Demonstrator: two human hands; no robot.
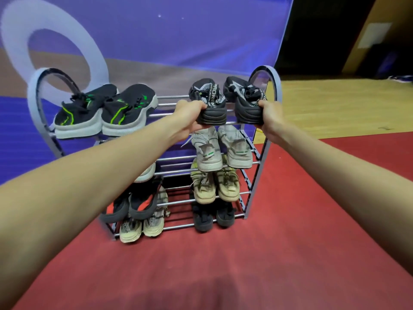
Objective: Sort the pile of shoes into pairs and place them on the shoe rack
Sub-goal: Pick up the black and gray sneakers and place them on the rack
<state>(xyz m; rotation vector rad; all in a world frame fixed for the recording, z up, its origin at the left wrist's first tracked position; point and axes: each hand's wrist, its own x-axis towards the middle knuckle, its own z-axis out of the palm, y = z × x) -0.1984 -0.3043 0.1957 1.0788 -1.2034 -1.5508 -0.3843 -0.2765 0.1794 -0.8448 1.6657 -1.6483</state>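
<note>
A pair of black knit sneakers with grey-white patterning sits at the right end of the shoe rack's [271,77] top tier, heels toward the camera, one shoe in each hand. The left hand [190,118] holds the left black sneaker [209,100] at its heel, fingers [196,106] pinching the heel collar with the rest of the hand wrapped under the sole; the right hand [269,118] holds the right black sneaker [244,99] the same way, fingers [263,105] closed over the collar edge. Both soles look level with the top rails, though whether they already rest on them I cannot tell. To finish this step well, it seems best to slide both shoes forward together until the soles span at least two rails, keep them just beside each other and parallel, toes pointing to the back, then let go only once neither heel overhangs the front bar enough to tip. At the left end of the same tier stands a black pair with green stripes [105,110], well apart, so there is room. Below, a grey-white pair [222,151], a tan pair [215,186] and a dark pair [213,217] fill the right side, with further pairs on the left, partly hidden by the left forearm. The rack stands on red carpet [223,265], where no loose shoes show, so the task looks nearly done.
</note>
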